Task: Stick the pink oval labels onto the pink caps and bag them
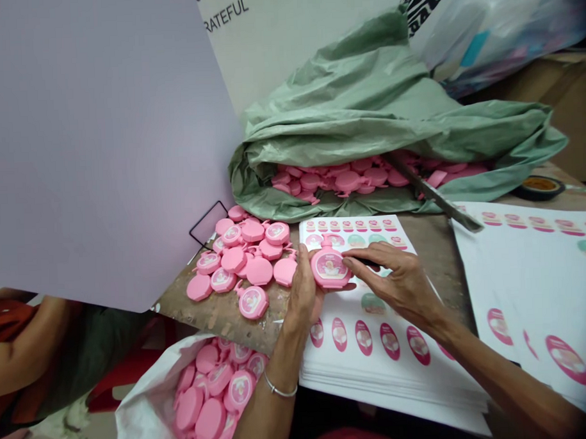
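Note:
My left hand [303,283] grips a pink toy bottle [330,264] from its left side and from below. The bottle is upright, round-bodied with a pump-like top, and a label with a picture covers its front. At its right edge, my right hand [393,273] is pinched close to the label; a thin dark tool [370,262] shows between its fingers, mostly hidden. Beneath both hands lies a stack of sticker sheets [349,377] printed with pink and green labels. To the left, a pile of pink bottles [259,270] rests on the table, some labelled, others plain.
A green sack [357,124] full of pink bottles lies open at the back, a flat strip [441,198] across its mouth. More sheets [526,282] lie right. A white sack [152,391] of bottles stands below left. A pale panel [98,136] partly screens another person's arm [33,356].

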A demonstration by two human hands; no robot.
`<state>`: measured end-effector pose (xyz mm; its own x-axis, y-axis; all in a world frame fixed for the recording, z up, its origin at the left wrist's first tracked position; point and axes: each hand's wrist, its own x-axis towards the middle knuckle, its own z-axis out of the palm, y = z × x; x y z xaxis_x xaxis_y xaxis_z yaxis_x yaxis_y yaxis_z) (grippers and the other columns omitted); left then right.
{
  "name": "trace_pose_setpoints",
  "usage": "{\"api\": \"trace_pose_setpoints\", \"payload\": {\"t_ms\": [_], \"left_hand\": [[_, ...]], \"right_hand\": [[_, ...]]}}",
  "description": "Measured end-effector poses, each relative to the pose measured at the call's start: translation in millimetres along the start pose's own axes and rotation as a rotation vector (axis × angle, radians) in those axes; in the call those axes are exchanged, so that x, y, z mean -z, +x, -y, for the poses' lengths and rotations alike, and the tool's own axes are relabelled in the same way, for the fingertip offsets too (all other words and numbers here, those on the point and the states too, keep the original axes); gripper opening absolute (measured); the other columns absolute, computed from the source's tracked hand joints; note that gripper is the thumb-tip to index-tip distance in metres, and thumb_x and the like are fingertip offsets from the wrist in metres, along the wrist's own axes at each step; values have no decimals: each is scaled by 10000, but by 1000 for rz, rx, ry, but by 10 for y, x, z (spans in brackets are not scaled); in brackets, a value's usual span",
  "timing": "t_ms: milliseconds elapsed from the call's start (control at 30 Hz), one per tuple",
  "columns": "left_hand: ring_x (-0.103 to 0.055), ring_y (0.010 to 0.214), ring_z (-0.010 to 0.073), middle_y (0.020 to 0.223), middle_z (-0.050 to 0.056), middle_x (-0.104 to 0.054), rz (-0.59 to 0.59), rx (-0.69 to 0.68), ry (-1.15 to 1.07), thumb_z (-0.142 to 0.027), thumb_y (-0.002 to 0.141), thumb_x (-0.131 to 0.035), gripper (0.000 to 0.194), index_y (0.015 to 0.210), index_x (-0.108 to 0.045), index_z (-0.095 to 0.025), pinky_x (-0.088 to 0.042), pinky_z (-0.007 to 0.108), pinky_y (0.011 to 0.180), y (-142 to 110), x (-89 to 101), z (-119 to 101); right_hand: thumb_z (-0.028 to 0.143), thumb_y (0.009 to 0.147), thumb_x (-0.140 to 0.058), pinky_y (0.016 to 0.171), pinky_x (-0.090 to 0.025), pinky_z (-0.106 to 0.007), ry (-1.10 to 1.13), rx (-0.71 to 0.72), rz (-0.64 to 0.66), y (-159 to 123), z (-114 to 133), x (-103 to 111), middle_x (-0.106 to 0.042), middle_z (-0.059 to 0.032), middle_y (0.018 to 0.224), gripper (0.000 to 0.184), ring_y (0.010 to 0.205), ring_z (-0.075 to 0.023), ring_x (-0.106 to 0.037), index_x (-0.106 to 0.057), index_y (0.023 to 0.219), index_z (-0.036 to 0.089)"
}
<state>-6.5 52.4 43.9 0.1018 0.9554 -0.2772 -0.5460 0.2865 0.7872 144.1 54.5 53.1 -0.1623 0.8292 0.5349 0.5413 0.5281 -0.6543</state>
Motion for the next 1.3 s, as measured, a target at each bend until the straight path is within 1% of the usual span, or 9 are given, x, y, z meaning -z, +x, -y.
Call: {"api": "trace_pose_setpoints", "payload": {"t_ms": [267,367,500,600,733,867,1000,1133,1300], "left_hand": [[-646,938,229,1002,89,-662,148,-54,89,-407,784,-709,363,998,-618,-128,-592,382,790,-31,25,-43],[-628,881,185,955,53,-630,174,-71,153,-291,741,-748,343,1008,-591,-143,-590,356,776,-87,34,-34],[-649,839,194,967,55,-643,194,-14,238,-316,696,-773,461,1071,-553,-162,-592,352,729,-81,137,-36],[-668,763,224,923,91,-675,-48,-137,473,-442,766,-681,443,1069,-553,-147,-585,389,669,48,369,-164],[-620,957,328,921,113,-667,-517,-539,937,-464,834,-590,258,908,-622,-219,-464,578,911,247,722,-487],[-437,1265,372,1269,160,-548,-666,-925,1207,-362,838,-627,311,1125,-587,-248,-334,609,1066,319,825,-644],[-528,1183,290,1207,164,-583,-547,-1042,1305,-282,916,-526,221,1107,-588,-190,-459,517,992,342,740,-539],[-493,1244,287,1298,157,-558,-352,-1037,1359,-215,864,-591,330,1191,-579,-175,-431,504,1031,369,510,-442],[-276,1425,337,1517,104,-379,178,-678,1156,-333,716,-769,702,1366,-514,-272,-233,506,1160,282,178,-466]], "right_hand": [[374,893,-592,725,-446,-375,-273,90,-25,15,-54,-9,-715,-62,783,251,709,-202,-621,-720,969,172],[522,848,-601,793,-451,-429,-433,44,-87,21,-123,-54,-721,-124,937,473,854,-283,-652,-667,1109,134],[651,756,-620,886,-475,-403,-260,-60,-42,150,-361,-173,-644,-170,1199,742,1061,-295,-615,-548,1267,117],[593,808,-579,878,-474,-368,-284,-270,31,449,-629,-267,-669,-135,1166,615,1040,-271,-631,-574,1238,154],[498,868,-504,839,-459,-351,-395,-471,137,1091,-923,-540,-716,-100,1062,405,1019,-273,-650,-679,1111,224],[572,784,-569,649,-462,-344,-392,-604,211,1652,-1065,-895,-721,-154,838,469,835,-309,-680,-750,914,160],[557,751,-607,550,-394,-276,-358,-619,260,1766,-1112,-805,-680,-95,732,459,700,-225,-633,-750,897,146],[586,757,-593,504,-307,-244,-271,-512,350,1483,-1011,-219,-576,-14,616,442,582,-132,-505,-741,829,176],[613,770,-593,475,-248,-240,230,-358,896,1076,-608,390,-427,42,545,453,507,-83,-309,-662,701,170]]}}
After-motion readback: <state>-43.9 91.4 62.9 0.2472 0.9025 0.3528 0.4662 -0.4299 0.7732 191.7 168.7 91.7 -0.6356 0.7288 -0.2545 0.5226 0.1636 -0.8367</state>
